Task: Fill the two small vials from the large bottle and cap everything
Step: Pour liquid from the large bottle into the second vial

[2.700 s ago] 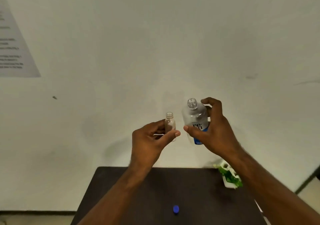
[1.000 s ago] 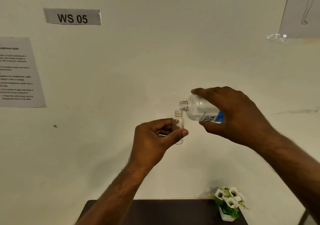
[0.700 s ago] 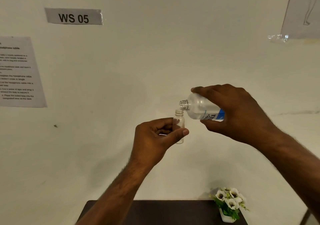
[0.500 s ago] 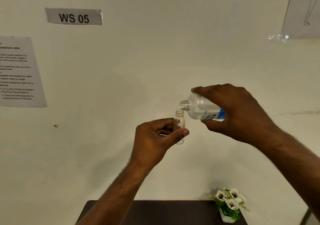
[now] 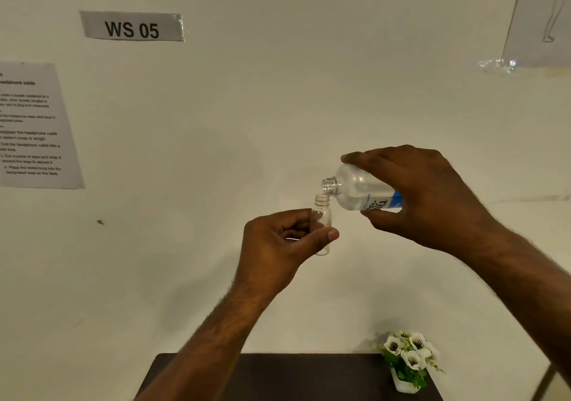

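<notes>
One vial (image 5: 323, 215), upright, pinched in my left hand (image 5: 278, 243); large bottle (image 5: 358, 190), gripped tipped in my right hand (image 5: 426, 196), mouth just above the vial's: pouring step, next needing, I judge, steadier tilt.

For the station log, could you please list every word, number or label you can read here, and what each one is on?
"WS 05": white label strip taped on the wall.
"re·nu", partly hidden: label of the large bottle tilted in the right hand.
Heading ending in "cable": printed sheet on the wall; its body text is too blurred to read.
Small vial in the left hand: no text.
</notes>
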Demonstrator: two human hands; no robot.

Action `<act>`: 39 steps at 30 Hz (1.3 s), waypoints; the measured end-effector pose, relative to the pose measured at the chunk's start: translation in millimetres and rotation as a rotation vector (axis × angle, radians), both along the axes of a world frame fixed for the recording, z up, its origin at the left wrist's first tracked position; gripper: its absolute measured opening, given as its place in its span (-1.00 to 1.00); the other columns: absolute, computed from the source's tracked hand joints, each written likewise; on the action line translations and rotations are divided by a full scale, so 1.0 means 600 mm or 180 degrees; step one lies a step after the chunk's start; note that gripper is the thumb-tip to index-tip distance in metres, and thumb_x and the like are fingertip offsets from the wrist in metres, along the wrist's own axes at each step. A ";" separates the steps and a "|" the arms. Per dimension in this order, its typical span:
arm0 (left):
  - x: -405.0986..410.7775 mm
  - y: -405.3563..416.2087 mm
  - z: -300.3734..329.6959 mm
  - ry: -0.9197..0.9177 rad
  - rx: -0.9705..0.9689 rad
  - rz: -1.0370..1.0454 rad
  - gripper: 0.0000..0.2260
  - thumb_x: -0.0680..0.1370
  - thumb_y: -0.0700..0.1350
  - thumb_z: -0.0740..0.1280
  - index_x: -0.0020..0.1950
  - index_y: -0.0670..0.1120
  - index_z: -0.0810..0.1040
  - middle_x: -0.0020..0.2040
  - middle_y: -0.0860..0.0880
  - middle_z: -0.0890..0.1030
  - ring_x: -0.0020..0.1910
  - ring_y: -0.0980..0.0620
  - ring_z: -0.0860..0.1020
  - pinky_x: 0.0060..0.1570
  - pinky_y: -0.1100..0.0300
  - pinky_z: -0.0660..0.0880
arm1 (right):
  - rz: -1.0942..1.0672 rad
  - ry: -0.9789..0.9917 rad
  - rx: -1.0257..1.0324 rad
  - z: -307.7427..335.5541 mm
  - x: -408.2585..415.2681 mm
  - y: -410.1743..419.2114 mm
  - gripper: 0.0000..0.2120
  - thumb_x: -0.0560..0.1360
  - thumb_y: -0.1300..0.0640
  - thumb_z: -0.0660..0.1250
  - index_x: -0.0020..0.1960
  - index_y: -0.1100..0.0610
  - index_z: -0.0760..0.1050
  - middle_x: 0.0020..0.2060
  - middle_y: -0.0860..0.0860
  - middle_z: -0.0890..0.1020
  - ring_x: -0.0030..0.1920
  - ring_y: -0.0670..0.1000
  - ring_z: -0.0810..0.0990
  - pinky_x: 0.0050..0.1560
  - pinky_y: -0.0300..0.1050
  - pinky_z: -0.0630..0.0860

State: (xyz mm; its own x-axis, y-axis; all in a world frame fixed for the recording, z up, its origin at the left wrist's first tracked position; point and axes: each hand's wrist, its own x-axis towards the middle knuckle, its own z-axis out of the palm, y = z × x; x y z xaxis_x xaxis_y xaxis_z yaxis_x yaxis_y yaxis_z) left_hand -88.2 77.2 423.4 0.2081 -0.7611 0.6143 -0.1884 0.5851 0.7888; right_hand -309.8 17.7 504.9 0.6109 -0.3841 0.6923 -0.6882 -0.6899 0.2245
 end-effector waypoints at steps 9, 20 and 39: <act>0.001 0.000 -0.001 -0.0027 -0.0078 0.0025 -0.79 0.37 -0.07 0.65 -0.08 0.19 0.76 -0.18 0.04 0.78 -0.18 0.01 0.76 -0.11 0.20 0.69 | -0.0002 0.0028 -0.0052 -0.001 0.001 -0.004 -0.23 0.34 -0.03 0.57 0.48 -0.12 0.35 0.26 -0.10 0.59 0.20 0.07 0.55 0.23 0.14 0.41; 0.002 -0.001 -0.002 -0.0084 -0.0093 0.0020 -0.78 0.38 -0.02 0.64 -0.08 0.26 0.75 -0.16 0.07 0.78 -0.15 0.01 0.76 -0.06 0.10 0.72 | -0.0015 0.0067 -0.0059 0.000 0.000 -0.007 -0.21 0.33 -0.03 0.57 0.48 -0.15 0.31 0.28 -0.09 0.58 0.22 0.09 0.54 0.26 0.18 0.39; -0.001 -0.003 -0.002 -0.0016 -0.0039 -0.0012 -0.80 0.38 -0.07 0.64 -0.03 0.09 0.77 -0.15 0.06 0.78 -0.16 0.00 0.76 -0.13 0.21 0.68 | -0.0018 0.0095 -0.0079 0.003 -0.001 -0.007 -0.20 0.32 -0.02 0.57 0.48 -0.15 0.31 0.29 -0.09 0.58 0.24 0.09 0.53 0.27 0.20 0.38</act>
State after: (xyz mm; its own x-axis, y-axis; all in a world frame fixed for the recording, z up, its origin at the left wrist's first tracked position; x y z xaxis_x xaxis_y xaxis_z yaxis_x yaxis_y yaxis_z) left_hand -88.6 75.6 422.4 0.2022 -0.7542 0.6247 -0.1901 0.5955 0.7805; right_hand -310.1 13.3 506.8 0.6292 -0.3705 0.6832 -0.6849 -0.6799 0.2621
